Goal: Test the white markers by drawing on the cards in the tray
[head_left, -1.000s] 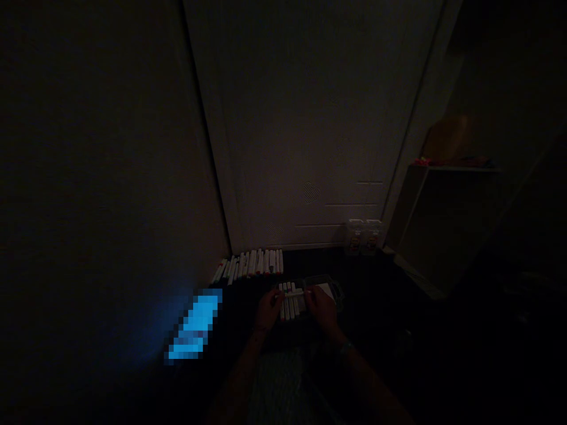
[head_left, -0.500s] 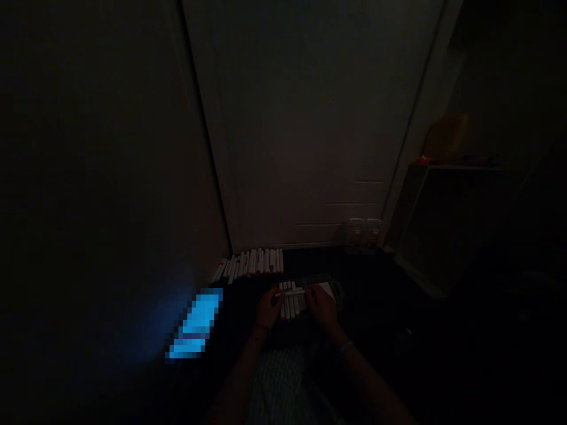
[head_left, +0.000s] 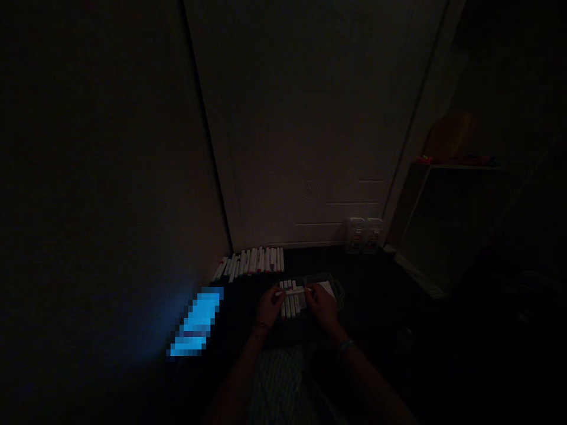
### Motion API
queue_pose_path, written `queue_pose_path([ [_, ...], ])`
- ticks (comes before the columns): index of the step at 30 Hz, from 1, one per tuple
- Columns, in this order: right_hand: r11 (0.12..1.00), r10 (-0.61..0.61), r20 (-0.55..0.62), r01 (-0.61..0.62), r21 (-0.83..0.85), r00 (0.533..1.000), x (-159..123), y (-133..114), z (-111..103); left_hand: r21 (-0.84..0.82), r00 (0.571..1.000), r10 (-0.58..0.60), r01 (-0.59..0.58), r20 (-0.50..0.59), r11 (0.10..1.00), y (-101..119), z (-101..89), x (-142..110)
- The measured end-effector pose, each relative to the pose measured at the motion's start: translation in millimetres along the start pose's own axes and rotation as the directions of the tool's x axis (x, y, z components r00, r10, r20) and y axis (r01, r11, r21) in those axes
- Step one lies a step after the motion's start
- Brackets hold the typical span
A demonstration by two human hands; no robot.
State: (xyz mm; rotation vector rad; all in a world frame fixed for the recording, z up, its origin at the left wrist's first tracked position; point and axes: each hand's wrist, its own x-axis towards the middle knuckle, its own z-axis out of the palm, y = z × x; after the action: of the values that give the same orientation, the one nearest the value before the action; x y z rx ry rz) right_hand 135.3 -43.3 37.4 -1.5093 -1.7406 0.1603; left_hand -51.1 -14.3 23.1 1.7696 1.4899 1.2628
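A white marker (head_left: 295,291) lies crosswise between my two hands, held at its ends. My left hand (head_left: 270,305) pinches its left end and my right hand (head_left: 321,302) has fingers closed at its right end. Right under it, several white markers (head_left: 290,307) lie side by side in a clear plastic case (head_left: 339,290) with a handle at its right. A white sheet or card (head_left: 328,287) shows in the case behind my right hand. The scene is very dark, so fine detail on the markers is lost.
A row of white markers (head_left: 252,261) lies along the back left of the dark surface. Two clear plastic cases (head_left: 364,236) stand against the back panel. At left glows a blurred blue screen (head_left: 198,323). A cabinet (head_left: 452,218) with an orange item on top stands right.
The view has shifted very slightly. Both hands keep their hold on the marker, with almost no movement.
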Motion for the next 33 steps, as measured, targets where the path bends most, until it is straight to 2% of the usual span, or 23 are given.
queue_pose_path([
  [11,1.000,0.010,0.003,-0.010,0.026,1.000,0.0,-0.8,-1.3,-0.025,1.000,-0.008,0.008,0.001,1.000,1.6,-0.1,-0.4],
  [18,0.999,-0.025,-0.014,0.025,0.042,1.000,-0.6,0.6,-0.2,-0.087,0.999,-0.038,0.036,-0.029,0.996,0.0,0.5,0.8],
  [25,0.998,-0.032,-0.015,0.033,0.049,0.999,0.0,-0.9,-1.3,-0.046,1.000,0.008,-0.008,0.009,0.999,-3.5,2.1,0.9],
  [33,0.999,-0.031,-0.023,0.031,0.020,0.999,-0.9,0.1,-0.2,-0.037,1.000,0.009,-0.009,0.009,0.999,-7.0,3.0,1.5],
])
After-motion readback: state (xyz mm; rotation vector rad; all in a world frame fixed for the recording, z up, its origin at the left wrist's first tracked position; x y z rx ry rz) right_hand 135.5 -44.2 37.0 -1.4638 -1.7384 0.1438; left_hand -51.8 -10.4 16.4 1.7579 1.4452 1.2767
